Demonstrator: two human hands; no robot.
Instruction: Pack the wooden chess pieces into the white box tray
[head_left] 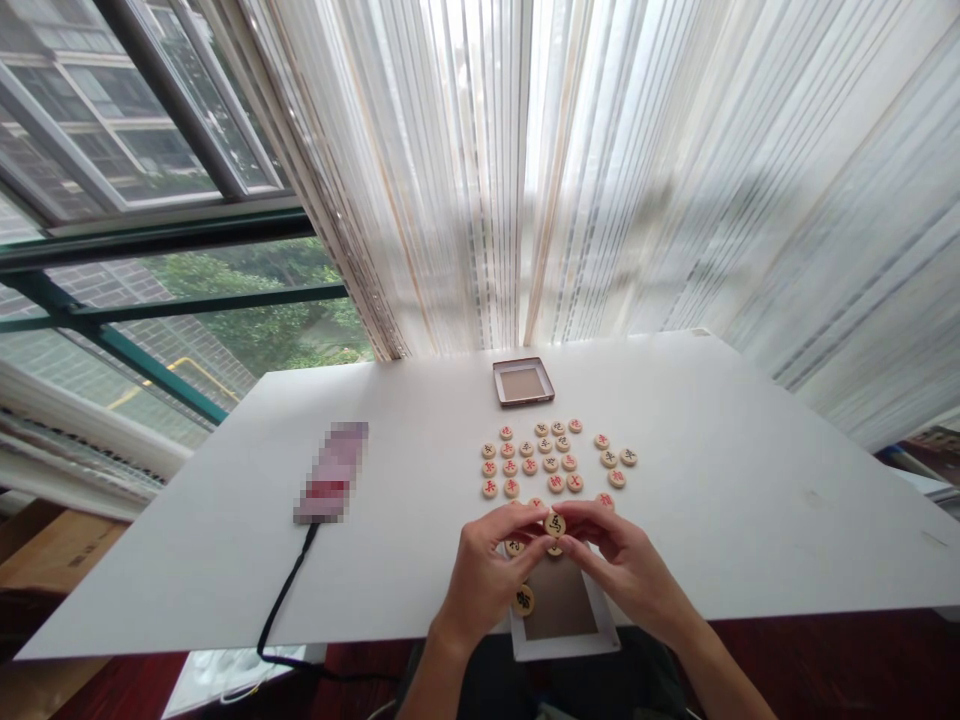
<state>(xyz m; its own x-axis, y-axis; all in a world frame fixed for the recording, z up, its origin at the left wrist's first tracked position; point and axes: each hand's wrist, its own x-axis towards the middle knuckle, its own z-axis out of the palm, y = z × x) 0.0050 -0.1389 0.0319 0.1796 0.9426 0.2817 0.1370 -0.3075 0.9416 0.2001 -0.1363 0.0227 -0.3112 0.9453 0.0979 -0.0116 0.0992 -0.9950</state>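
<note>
Both my hands meet over the near edge of the white table [750, 500]. My left hand [487, 570] and my right hand [622, 560] pinch one round wooden game piece [555, 523] with a black character between their fingertips. Under them lies a shallow open box [562, 610] holding another piece [523, 599]; a further piece [514, 547] shows by my left thumb. Several more pieces with red or black characters [551, 460] lie spread on the table just beyond my hands.
A small square lid or tray [523, 382] sits further back on the table. A blurred flat device [332, 472] lies at the left with a black cable [285, 600] running off the near edge. Striped curtains [600, 170] and a window [150, 250] stand behind.
</note>
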